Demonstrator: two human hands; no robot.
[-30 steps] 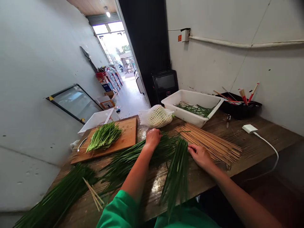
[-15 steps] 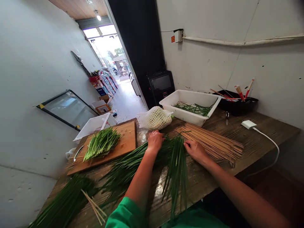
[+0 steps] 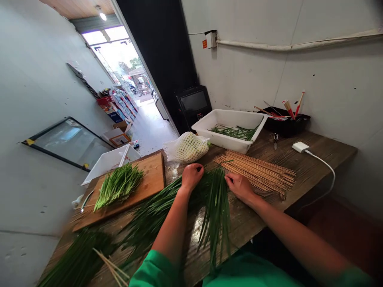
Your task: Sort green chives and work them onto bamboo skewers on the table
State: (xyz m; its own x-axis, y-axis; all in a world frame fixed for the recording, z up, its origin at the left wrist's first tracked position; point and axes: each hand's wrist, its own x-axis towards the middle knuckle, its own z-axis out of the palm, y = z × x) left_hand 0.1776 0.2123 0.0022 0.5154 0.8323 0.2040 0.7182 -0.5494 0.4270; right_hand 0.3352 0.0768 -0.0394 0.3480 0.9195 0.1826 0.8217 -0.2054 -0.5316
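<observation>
My left hand (image 3: 192, 176) is closed, its thumb and forefinger curled together above the pile of long green garlic chives (image 3: 158, 209). Whatever it may hold is too small to make out. My right hand (image 3: 241, 187) pinches at the right edge of a flat bunch of chives (image 3: 217, 211), near its top end. What lies between those fingertips is hidden. The bunch fans out toward the table's front edge. Thin bamboo skewers (image 3: 260, 171) lie in a broad pile just beyond my right hand.
Cut chive stalks (image 3: 119, 185) rest on a wooden board (image 3: 154, 171). A netted bag (image 3: 187, 148), a white tub (image 3: 229, 143) with loose chives and a black tray (image 3: 287, 126) stand behind. More chives (image 3: 77, 259) and several loose skewers (image 3: 110, 265) lie front left. A white adapter (image 3: 301, 147) sits right.
My left hand has drawn back slightly from the bunch, its fingers now more curled. The right hand stays at the bunch's edge. The whole view has shifted a little.
</observation>
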